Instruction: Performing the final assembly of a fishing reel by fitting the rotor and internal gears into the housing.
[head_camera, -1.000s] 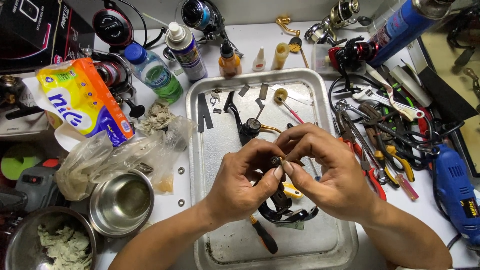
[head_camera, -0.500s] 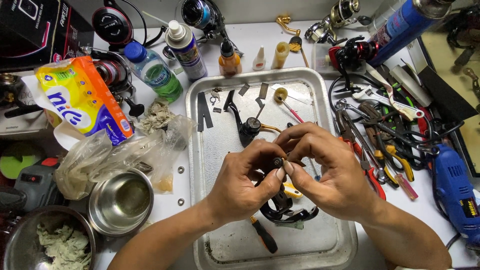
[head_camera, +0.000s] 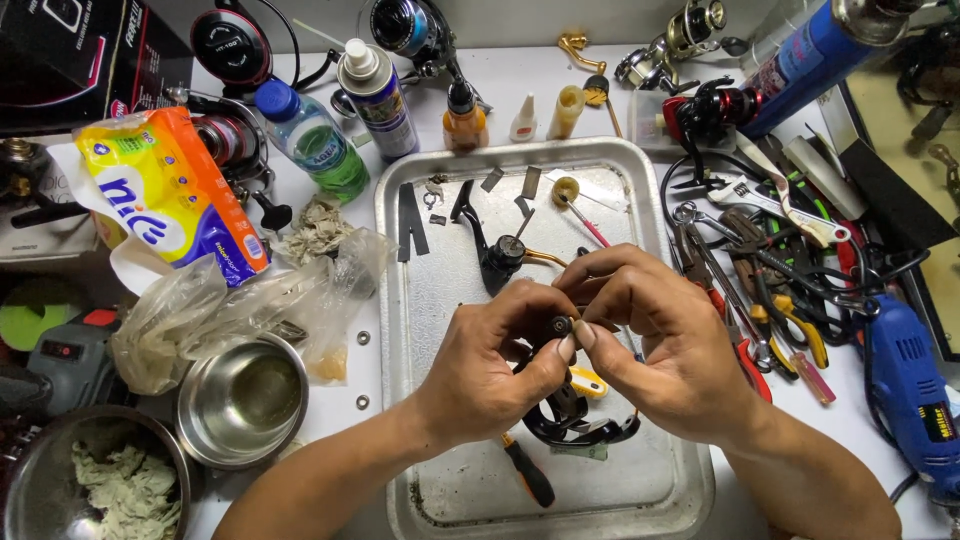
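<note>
Both hands meet over a metal tray (head_camera: 420, 300). My left hand (head_camera: 495, 365) and my right hand (head_camera: 655, 340) pinch a small dark round part (head_camera: 561, 325) between thumbs and fingertips. Just below them a black fishing-reel body (head_camera: 570, 420) rests on the tray, partly hidden by my hands. A screwdriver with a black and orange handle (head_camera: 530, 475) lies near the tray's front edge. Further back on the tray lie a black reel arm (head_camera: 490, 250) and several small metal pieces (head_camera: 505, 180).
Left of the tray stand two steel bowls (head_camera: 240, 400), a clear plastic bag (head_camera: 250, 300), a colourful tissue pack (head_camera: 165, 195) and a water bottle (head_camera: 315, 140). Pliers and wrenches (head_camera: 760, 270) and a blue power tool (head_camera: 910, 390) crowd the right. Small bottles (head_camera: 465, 115) line the back.
My hands have stayed over the tray, only shifting their fingers slightly around the small part.
</note>
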